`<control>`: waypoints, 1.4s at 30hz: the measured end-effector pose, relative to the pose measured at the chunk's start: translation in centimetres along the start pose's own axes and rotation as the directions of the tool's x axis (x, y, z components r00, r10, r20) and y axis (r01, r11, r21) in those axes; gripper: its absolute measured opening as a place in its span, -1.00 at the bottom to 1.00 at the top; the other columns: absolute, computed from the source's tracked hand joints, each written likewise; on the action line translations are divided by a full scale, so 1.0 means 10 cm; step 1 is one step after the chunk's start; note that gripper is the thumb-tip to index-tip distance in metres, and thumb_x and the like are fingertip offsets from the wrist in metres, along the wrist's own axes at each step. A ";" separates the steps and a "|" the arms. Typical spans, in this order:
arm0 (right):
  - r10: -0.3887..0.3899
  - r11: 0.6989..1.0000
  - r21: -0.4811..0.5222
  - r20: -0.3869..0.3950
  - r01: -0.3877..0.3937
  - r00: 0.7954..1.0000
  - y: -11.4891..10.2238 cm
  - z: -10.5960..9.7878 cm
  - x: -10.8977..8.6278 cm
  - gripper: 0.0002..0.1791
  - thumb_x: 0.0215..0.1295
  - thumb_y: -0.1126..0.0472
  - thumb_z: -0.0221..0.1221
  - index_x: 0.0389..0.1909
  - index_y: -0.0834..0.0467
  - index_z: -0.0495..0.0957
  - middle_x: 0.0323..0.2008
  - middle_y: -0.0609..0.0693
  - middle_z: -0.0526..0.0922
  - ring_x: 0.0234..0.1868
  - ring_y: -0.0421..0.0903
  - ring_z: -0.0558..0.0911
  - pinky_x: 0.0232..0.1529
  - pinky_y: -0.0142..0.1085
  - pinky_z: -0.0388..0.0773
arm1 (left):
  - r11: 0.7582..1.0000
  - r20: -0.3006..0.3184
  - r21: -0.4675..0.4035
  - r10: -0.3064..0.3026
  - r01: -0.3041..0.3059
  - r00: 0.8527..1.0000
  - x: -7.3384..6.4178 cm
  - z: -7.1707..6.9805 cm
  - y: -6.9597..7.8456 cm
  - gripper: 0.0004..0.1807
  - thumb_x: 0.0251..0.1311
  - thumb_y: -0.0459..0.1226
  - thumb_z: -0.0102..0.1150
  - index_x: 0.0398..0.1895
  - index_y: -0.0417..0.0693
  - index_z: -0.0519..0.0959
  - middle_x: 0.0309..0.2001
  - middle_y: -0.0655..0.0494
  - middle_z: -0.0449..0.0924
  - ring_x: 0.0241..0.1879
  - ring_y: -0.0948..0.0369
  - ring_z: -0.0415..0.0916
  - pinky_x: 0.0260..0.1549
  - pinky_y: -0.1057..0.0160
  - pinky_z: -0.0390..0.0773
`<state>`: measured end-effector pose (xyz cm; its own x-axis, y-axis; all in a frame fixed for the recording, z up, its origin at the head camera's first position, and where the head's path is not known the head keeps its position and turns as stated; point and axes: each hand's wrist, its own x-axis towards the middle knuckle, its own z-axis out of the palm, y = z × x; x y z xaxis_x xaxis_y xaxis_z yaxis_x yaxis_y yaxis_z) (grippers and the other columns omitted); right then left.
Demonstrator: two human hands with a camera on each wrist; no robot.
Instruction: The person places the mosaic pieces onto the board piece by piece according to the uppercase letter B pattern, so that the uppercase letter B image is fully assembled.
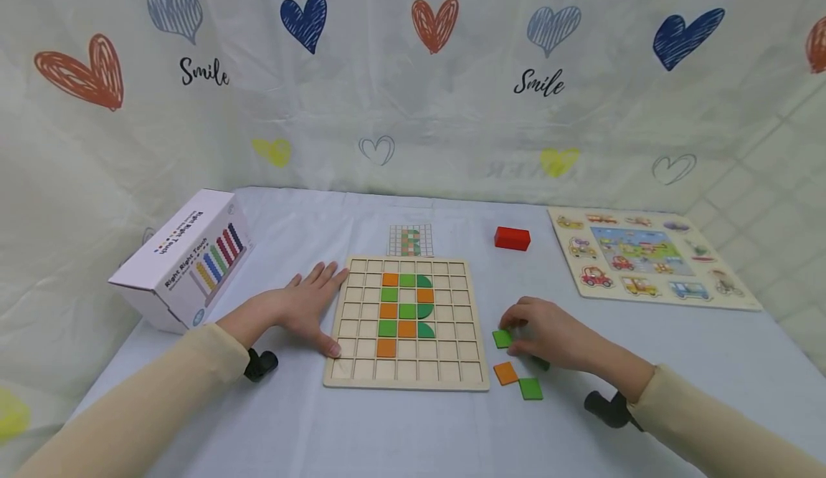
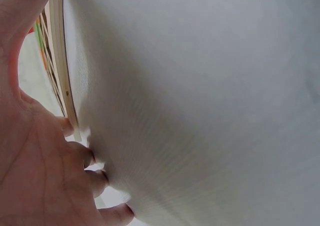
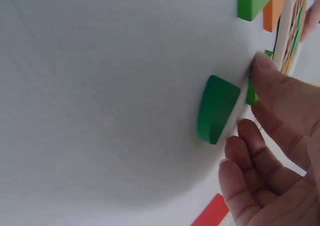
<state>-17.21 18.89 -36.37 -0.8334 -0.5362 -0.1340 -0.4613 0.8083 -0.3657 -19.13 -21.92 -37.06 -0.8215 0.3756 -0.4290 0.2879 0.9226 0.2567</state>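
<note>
A wooden grid board (image 1: 406, 383) lies mid-table, with orange, green and rounded dark green tiles in its middle columns. My left hand (image 1: 303, 309) spreads its fingers along the board's left edge, thumb at the near-left side; in the left wrist view the fingertips (image 2: 117, 215) rest on the cloth. To the right of the board, my right hand (image 1: 548, 335) pinches a green square tile (image 1: 502, 339) between thumb and index finger. A dark green rounded tile (image 3: 217, 108) lies under this hand, mostly hidden in the head view. Nearer me lie an orange tile (image 1: 506, 373) and another green tile (image 1: 531, 389).
A small pattern card (image 1: 411, 240) lies behind the board, showing a similar coloured layout. A red block (image 1: 513, 239) is at the back right. Farther right lies a vehicle picture puzzle (image 1: 645, 259). On the left stands a white box (image 1: 183, 259). Behind the table hangs a printed cloth.
</note>
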 end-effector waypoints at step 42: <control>-0.142 0.962 0.245 0.063 0.122 0.988 -1.11 0.26 0.49 -0.78 0.12 0.30 0.49 -0.22 0.18 0.71 -0.43 -0.15 0.67 -0.37 -0.24 0.56 -0.29 -0.45 0.56 | 1.000 -0.005 0.013 0.013 -0.013 1.000 0.01 0.01 -0.02 0.57 -0.18 0.37 0.50 0.66 -0.21 -0.24 0.65 -0.32 -0.37 0.63 -0.31 -0.43 0.45 -0.50 -0.20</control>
<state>-15.40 6.65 -35.40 -0.7386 -0.6598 -0.1387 -0.4711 0.6522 -0.5938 -19.22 -22.11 -37.21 -0.8199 0.3874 -0.4215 0.3048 0.9186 0.2513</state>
